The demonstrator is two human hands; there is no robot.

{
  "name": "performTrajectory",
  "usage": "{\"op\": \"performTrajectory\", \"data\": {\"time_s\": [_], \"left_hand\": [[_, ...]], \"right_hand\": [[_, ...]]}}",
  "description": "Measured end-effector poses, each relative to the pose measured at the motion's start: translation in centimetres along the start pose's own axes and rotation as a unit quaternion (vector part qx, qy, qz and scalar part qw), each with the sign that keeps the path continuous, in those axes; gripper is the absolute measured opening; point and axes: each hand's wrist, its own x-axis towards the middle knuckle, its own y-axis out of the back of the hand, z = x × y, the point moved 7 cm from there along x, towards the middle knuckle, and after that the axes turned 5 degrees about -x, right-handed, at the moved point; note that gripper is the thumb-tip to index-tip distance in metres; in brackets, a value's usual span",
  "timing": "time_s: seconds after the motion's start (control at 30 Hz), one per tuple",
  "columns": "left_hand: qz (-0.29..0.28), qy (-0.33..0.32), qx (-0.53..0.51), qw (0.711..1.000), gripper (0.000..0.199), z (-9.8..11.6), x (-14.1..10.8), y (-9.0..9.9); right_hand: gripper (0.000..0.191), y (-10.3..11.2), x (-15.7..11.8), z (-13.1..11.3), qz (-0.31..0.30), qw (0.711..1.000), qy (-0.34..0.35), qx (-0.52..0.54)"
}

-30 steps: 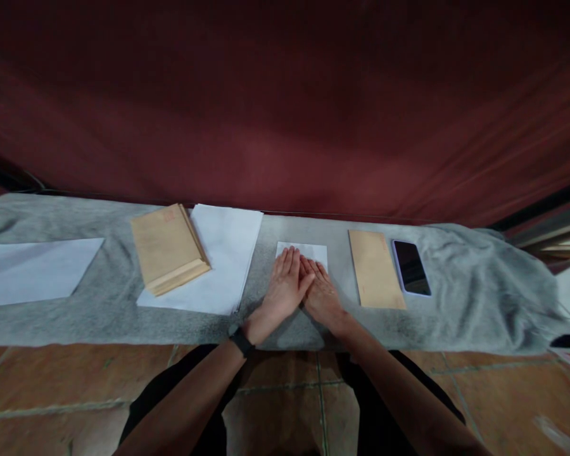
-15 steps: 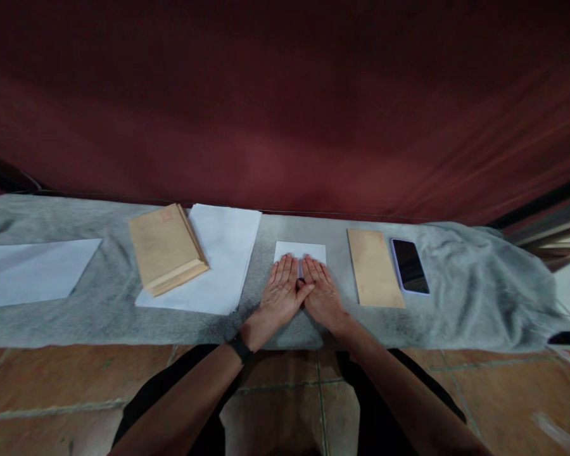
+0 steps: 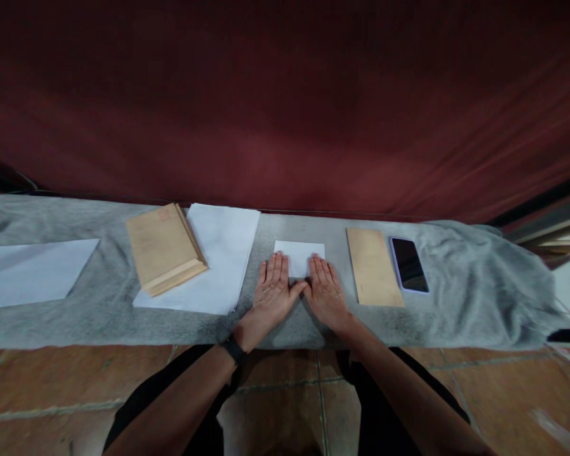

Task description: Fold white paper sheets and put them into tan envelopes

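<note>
Both hands, the left hand (image 3: pixel 272 292) and the right hand (image 3: pixel 327 292), have slid apart: a second ago they overlapped, and now white paper shows between their fingers.

Nearest, along the bottom of the frame, lie brown floor tiles (image 3: pixel 285 411), partly hidden by dark trouser legs (image 3: pixel 194 367). Above them a grey cloth (image 3: pixel 104 323) runs across the frame. The small white paper (image 3: pixel 300 255) lies flat on it near the centre, its near part covered by the hands. Left of centre, a stack of brown envelopes (image 3: pixel 164 247) rests at a slant on white sheets (image 3: pixel 225 244), covering their left part; another white sheet (image 3: pixel 28 272) reaches the left edge. Right of centre lie a single brown envelope (image 3: pixel 373 266) and, just beside it, a phone (image 3: pixel 409 266). Dark red fabric (image 3: pixel 285 126) fills the upper frame.

Forearms rise from the lower left and lower right, converging; a black wristband (image 3: pixel 234 348) circles the left wrist. Palms face down, fingers extended and pointing up the frame, each hand's four fairly close together, fingertips on the paper. Both thumbs angle inward and come together below the paper; whether their tips touch I cannot tell.
</note>
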Motion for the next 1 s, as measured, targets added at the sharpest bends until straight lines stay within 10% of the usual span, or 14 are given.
{"op": "performTrajectory", "data": {"time_s": [1.0], "left_hand": [[0.048,0.056,0.068,0.995,0.087,-1.8,0.0,0.8]], "right_hand": [[0.079,-0.1,-0.5,1.8,-0.005,0.995,-0.091,-0.049]]}}
